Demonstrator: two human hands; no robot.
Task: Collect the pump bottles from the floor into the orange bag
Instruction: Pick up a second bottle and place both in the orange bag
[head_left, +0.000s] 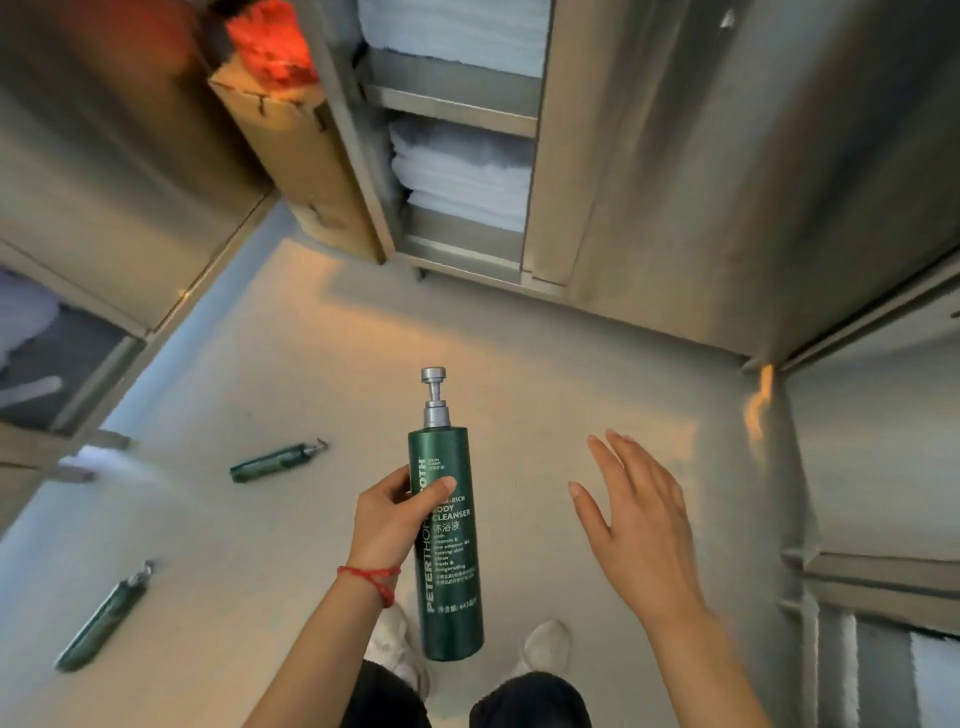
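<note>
My left hand (392, 514) grips a tall green pump bottle (449, 571) with a silver pump head, held upright above the floor in front of me. To its right my right hand (636, 525) is open, fingers spread, holding nothing. Two more green pump bottles lie on the pale floor to the left: one (275, 461) further away, one (101, 621) near the left edge. An orange bag (270, 44) shows blurred at the top left, on a cardboard box.
A cardboard box (306, 156) stands against a metal shelf unit (457, 98) stacked with white towels. Metal cabinets line the right side (727, 182) and the left (104, 208). My white shoes (545, 647) are on the floor below the bottle.
</note>
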